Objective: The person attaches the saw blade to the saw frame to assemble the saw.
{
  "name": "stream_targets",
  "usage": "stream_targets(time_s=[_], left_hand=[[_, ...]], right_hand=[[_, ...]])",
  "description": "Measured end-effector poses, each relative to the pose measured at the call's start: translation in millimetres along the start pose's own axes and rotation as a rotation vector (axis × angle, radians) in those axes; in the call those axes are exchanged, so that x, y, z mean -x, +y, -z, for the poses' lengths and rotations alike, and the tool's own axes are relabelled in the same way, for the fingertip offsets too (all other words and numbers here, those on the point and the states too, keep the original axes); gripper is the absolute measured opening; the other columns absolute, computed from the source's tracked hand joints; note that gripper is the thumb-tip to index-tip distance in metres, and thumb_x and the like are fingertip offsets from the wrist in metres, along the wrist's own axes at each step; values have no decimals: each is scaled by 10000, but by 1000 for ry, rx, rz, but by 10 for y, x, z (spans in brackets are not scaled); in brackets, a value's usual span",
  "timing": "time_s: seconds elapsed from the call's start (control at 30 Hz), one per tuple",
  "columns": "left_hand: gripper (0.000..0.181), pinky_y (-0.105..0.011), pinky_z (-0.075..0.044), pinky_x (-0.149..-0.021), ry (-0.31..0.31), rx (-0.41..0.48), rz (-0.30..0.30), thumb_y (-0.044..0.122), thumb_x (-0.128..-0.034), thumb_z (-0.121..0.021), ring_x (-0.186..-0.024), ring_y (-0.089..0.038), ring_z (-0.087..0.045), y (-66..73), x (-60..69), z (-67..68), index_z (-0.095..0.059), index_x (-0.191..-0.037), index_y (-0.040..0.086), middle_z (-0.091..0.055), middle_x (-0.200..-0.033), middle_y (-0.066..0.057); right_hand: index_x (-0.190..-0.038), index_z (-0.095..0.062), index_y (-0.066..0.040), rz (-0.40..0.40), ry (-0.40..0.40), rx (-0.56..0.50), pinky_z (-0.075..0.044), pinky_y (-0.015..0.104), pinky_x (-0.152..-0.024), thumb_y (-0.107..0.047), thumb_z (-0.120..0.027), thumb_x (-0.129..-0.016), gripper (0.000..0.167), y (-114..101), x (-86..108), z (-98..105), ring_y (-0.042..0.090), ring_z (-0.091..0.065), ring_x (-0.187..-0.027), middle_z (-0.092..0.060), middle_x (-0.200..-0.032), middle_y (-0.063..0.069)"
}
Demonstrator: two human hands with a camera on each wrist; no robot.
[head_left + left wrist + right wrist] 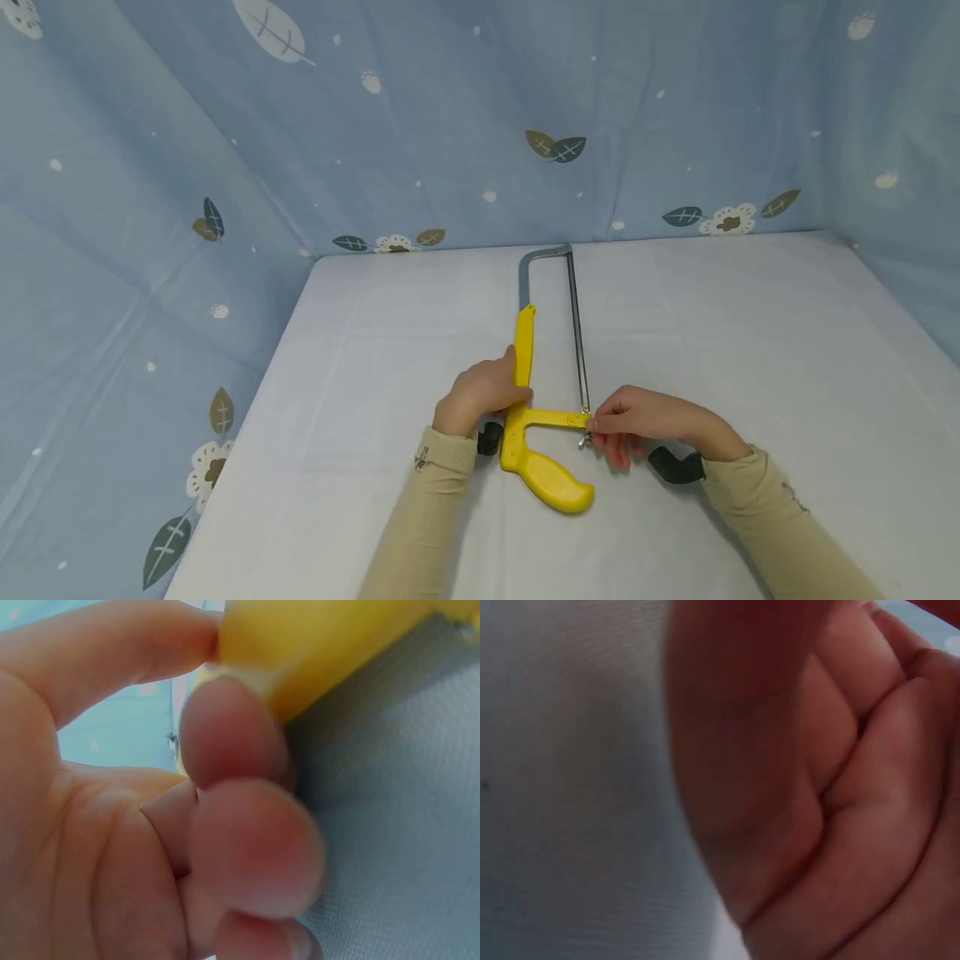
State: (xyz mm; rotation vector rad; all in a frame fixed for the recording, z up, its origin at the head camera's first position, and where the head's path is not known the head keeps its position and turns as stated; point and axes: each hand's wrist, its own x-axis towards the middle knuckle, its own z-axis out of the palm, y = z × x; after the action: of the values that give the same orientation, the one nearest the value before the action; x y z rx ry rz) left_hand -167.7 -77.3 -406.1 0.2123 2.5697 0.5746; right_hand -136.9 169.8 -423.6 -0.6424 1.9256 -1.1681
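Observation:
A hacksaw with a yellow handle and a grey bow lies on the white table in the head view. Its blade runs along the right side. My left hand grips the yellow frame above the handle; the left wrist view shows its thumb and fingertips at the yellow part. With curled fingers, my right hand pinches the end of the yellow cross arm. A small metal wing nut shows just below those fingertips. In the right wrist view the fingers hide the contact.
The white table extends around the saw on both sides. A blue patterned curtain hangs behind the table and along its sides. Black wrist mounts sit under both sleeves, close to the tabletop.

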Motion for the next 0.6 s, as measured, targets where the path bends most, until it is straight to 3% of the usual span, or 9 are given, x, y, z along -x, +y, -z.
stream_targets(time_s=[0.2, 0.6], left_hand=[[809, -276, -396, -515, -8, -4, -7, 380, -810, -573, -556, -164, -498, 17, 14, 6, -140, -1441, 120, -534, -806, -41], [819, -267, -387, -486, 0, -15, -1, 384, -803, -578, -528, -158, -495, -10, -13, -2, -138, -1442, 123, -529, -741, -42]], right_hand=[[-739, -633, -24, -77, -3, 1, -414, 238, -420, -289, -538, -884, 317, 22, 12, -39, 236, -581, -493, -628, -617, 109], [-736, -668, -59, -85, 5, 8, -404, 233, -402, -333, -575, -854, 312, 45, -25, -69, 221, -578, -452, -636, -630, 110]])
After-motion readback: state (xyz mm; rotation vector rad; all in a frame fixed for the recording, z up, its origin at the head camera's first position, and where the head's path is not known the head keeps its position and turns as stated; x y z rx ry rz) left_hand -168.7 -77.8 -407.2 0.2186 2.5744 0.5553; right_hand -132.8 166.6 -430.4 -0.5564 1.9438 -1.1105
